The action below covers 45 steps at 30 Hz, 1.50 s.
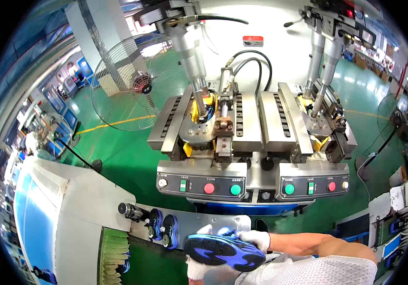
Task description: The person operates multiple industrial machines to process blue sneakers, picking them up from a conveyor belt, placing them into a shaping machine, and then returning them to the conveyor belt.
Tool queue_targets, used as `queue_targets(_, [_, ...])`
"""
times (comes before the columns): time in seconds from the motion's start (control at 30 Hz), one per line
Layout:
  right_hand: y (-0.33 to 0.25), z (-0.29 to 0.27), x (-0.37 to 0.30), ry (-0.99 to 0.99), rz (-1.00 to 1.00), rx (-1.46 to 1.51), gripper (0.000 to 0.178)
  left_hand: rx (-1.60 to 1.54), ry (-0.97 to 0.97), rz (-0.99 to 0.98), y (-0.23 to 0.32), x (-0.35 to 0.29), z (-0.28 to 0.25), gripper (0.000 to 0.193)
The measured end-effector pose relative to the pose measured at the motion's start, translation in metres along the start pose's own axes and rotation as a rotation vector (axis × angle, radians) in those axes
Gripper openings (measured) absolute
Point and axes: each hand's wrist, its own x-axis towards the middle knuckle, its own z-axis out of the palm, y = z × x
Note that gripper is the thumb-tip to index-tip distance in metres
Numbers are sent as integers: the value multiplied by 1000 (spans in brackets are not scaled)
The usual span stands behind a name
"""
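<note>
A blue and black sports shoe (225, 252) is held up near the lower edge, its patterned sole turned toward me. My right hand (257, 239), in a white glove, grips its upper from the right. My left hand (196, 269), also gloved, is at the shoe's left and underside; the shoe hides most of its fingers. Two more blue and black shoes, a left one (155, 224) and a right one (170, 231), stand side by side on the metal shelf (235, 222) just left of the held shoe.
Ahead stands a two-station press machine (249, 123) with a left button panel (201, 184) and a right button panel (313, 184). A white machine housing (85, 199) with a green strip curtain (113, 251) fills the left. A large fan (140, 83) stands behind.
</note>
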Motion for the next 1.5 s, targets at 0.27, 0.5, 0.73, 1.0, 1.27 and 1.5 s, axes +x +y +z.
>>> queue_targets(0.27, [-133,72,-99,95,-436,-384,84,-277,257,18,62,130,33,51])
queue_targets(0.5, [-194,33,-125,180,-654,-321,79,430,251,355,45,320,39,36])
queue_targets(0.73, [-201,42,-128,396,-704,-334,79,568,84,325,-5,469,55,42])
queue_targets(1.0, [-216,41,-119,585,-640,-360,67,638,206,219,-77,558,113,80])
queue_targets(1.27, [-216,43,-109,667,-611,-400,54,701,95,30,-75,620,83,68])
queue_targets(1.5, [-223,93,-69,715,-773,-434,44,407,358,104,49,480,8,70])
